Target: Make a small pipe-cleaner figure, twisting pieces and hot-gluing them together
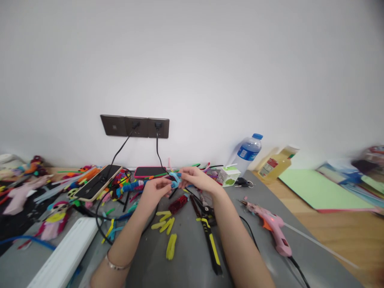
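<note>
My left hand (156, 190) and my right hand (196, 179) meet over the grey table (186, 264), fingers pinched together on a small blue pipe-cleaner piece (175, 179) held between them. Below the hands lie several short yellow pipe-cleaner pieces (166, 226) and a longer yellow one (171, 246). A small red glittery piece (178, 204) rests just under my left hand. A bracelet sits on my left wrist.
Black-and-yellow cutters (210, 240) lie between my forearms. A pink glue gun (271, 228) lies right. Two phones (97, 182) (149, 172), cables from wall sockets (135, 126), a water bottle (247, 154), an oil bottle (276, 164), a small box (228, 176), green paper (321, 188), and colourful scraps at left.
</note>
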Motion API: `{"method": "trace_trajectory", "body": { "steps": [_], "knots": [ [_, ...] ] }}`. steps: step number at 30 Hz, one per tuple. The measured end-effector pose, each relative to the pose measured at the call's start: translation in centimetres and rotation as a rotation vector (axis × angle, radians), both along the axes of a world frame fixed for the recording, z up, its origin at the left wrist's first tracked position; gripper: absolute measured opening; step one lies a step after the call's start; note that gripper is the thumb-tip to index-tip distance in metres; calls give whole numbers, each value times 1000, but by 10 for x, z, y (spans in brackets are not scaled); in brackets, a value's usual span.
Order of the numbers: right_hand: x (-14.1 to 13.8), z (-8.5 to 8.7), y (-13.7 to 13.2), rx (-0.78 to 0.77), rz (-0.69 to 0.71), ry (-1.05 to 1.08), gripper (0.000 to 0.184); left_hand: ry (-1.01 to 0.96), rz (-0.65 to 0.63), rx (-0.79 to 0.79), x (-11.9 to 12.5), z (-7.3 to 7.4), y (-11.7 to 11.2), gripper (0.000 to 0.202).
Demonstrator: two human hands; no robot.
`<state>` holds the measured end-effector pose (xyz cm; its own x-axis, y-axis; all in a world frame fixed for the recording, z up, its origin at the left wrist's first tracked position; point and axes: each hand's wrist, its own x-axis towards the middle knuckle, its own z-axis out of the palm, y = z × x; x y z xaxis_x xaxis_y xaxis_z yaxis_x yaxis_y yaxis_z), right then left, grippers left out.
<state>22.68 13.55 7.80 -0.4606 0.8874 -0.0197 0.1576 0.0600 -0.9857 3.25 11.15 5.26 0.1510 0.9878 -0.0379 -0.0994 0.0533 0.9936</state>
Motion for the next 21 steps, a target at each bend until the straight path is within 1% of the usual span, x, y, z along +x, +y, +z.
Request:
{"method": "trace_trajectory", "body": {
  "steps": [1, 3, 4, 5, 6, 7, 8, 9, 10, 12, 14, 15, 17, 18, 19, 21],
  "knots": [
    [0, 9, -5, 74, -86, -95, 25, -2, 10, -9, -1, 0, 0, 24],
    [3, 31, -20, 268, -318, -274, 16, -11, 39, -25, -3, 0, 2, 26],
    [5, 42, -31, 365, -418, -347, 14, -18, 51, -27, -4, 1, 2, 27],
    [9, 52, -43, 422, -485, -395, 15, -26, 52, -23, -5, 1, 3, 28],
    [13, 60, -56, 441, -527, -454, 16, -32, 46, -14, -7, 2, 4, 28],
    [18, 64, -71, 434, -546, -518, 17, -37, 41, -4, -8, 2, 4, 28],
    [23, 64, -86, 391, -542, -570, 17, -41, 37, 3, -9, 3, 4, 28],
    [28, 59, -101, 328, -526, -615, 18, -41, 37, 7, -9, 3, 4, 29],
    [31, 49, -116, 273, -544, -659, 19, -37, 38, 9, -9, 4, 3, 30],
    [32, 20, -144, 171, -587, -778, 26, -20, 31, 17, -8, 4, 1, 31],
    [24, -13, -166, 122, -621, -933, 41, -10, 22, 23, -6, 4, -1, 32],
    [18, -29, -174, 112, -635, -1014, 51, -11, 19, 21, -6, 4, -2, 32],
    [4, -50, -185, 123, -690, -1156, 70, -21, 15, 10, -4, 3, -3, 34],
    [-3, -56, -188, 145, -714, -1200, 73, -26, 14, 5, -3, 2, -3, 34],
    [-7, -58, -189, 153, -736, -1232, 74, -30, 13, 1, -3, 1, -3, 35],
    [-10, -54, -188, 138, -758, -1270, 72, -39, 9, -2, -2, 0, -1, 36]
  ]
}}
